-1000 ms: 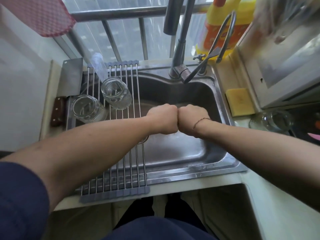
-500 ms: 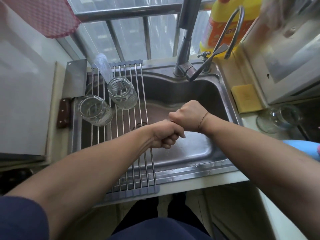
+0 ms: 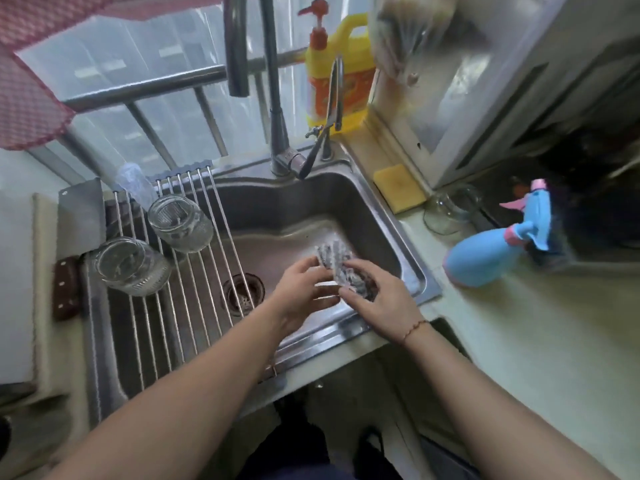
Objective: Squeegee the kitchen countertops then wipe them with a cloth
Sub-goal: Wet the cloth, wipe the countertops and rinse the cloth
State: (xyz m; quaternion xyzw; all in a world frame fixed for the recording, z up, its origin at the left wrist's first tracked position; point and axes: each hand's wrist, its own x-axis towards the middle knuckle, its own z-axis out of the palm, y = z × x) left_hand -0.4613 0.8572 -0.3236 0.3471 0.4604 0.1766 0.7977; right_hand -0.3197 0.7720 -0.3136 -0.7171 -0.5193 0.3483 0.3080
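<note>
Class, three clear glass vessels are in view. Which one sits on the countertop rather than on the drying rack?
The glass mug right of the sink, beside the yellow sponge. The two jars lie on the rack over the sink's left side.

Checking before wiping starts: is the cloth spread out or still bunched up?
Partly spread: both hands, left hand and right hand, hold the cloth over the sink, one end fanned out.

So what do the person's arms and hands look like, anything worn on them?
Both forearms are bare, no gloves or rings visible. The right hand has a thin reddish-orange string bracelet at the wrist. The left hand and its wrist carry nothing.
</note>
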